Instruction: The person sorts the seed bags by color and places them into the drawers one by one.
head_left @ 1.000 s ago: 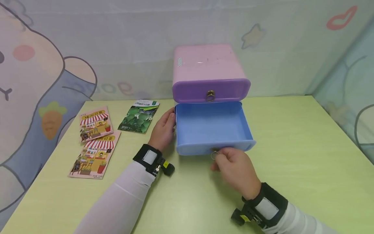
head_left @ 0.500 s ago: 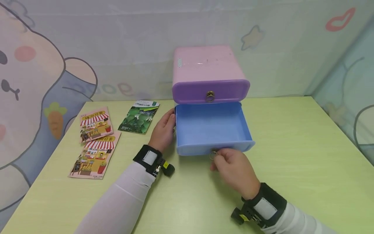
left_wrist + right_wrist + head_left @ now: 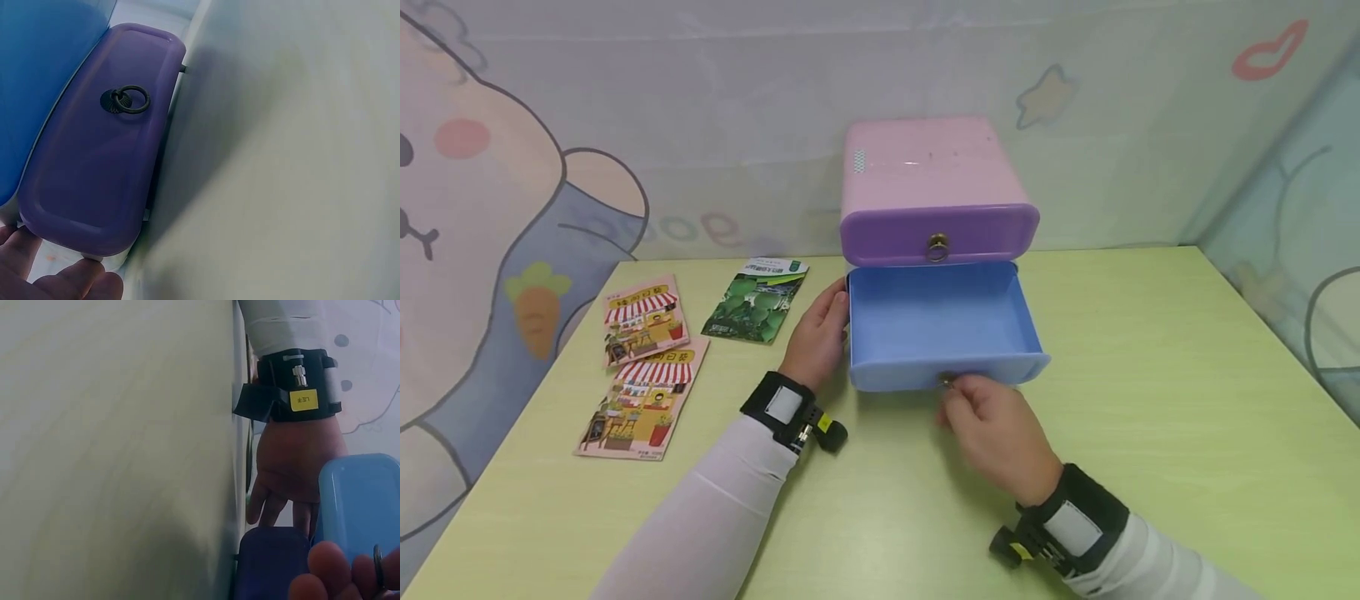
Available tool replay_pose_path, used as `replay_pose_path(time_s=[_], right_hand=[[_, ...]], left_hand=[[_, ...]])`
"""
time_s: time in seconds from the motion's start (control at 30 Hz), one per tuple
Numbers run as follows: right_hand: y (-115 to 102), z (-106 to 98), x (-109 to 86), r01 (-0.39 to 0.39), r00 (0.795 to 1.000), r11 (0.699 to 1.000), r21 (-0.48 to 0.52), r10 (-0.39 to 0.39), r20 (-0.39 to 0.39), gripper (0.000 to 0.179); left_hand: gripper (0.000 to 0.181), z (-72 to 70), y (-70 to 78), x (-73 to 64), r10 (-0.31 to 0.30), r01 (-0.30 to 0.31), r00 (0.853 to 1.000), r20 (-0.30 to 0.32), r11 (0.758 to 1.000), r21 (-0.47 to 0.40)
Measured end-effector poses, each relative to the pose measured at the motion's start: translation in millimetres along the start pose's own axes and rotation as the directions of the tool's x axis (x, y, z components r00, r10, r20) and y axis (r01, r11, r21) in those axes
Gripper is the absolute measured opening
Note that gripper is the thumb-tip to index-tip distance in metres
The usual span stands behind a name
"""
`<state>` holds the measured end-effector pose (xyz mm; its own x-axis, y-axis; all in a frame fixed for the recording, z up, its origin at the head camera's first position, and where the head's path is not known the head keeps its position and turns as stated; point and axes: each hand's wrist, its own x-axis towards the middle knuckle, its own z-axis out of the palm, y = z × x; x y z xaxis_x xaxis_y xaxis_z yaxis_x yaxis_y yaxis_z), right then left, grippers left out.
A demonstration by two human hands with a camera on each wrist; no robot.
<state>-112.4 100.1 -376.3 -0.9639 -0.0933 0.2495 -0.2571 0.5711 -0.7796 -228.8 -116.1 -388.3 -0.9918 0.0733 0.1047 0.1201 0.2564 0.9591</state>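
Note:
A small pink drawer cabinet (image 3: pixel 925 158) stands at the table's back, its purple top drawer (image 3: pixel 887 236) pushed in. Below it, a blue drawer (image 3: pixel 940 312) is pulled out, its inner floor and walls showing. My right hand (image 3: pixel 1000 429) pinches the ring pull (image 3: pixel 378 565) at the middle of the blue drawer's front. Against the cabinet's left side rests my left hand (image 3: pixel 816 337), with fingers extended along it in the right wrist view. Under the blue drawer, the left wrist view shows a purple bottom drawer (image 3: pixel 94 162), also pushed in, with a dark ring handle (image 3: pixel 134 100).
Left of the cabinet lie a green seed packet (image 3: pixel 756 300) and two pink packets with a striped-awning print, the upper packet (image 3: pixel 643 321) overlapping the lower packet (image 3: pixel 643 408). A cartoon-printed cloth (image 3: pixel 737 125) hangs behind the pale green table (image 3: pixel 1150 375).
The blue drawer's front has shifted slightly inward, toward the cabinet, with my right hand following it. Its ring pull shows less from above. My left hand keeps its place.

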Motion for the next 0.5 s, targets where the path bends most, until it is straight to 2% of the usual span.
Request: replay_pose_path(time_s=[0.17, 0.4, 0.5], right_hand=[[-1.7, -5.1, 1.4, -0.031, 0.999, 0.999, -0.016, 0.032, 0.034, 0.03], [-1.2, -14.6, 6.0, -0.013, 0.99, 0.992, -0.126, 0.03, 0.136, 0.038], [-0.6, -17.1, 7.2, -0.021, 0.986, 0.99, -0.139, 0.044, 0.163, 0.039]], left_hand=[[0.049, 0.6, 2.5, 0.3, 0.004, -0.004, 1.0, 0.002, 1.0, 0.01], [0.048, -0.2, 2.3, -0.2, 0.014, -0.014, 1.0, 0.004, 1.0, 0.011], [0.048, -0.8, 0.0, -0.1, 0.018, -0.018, 1.0, 0.009, 1.0, -0.001]])
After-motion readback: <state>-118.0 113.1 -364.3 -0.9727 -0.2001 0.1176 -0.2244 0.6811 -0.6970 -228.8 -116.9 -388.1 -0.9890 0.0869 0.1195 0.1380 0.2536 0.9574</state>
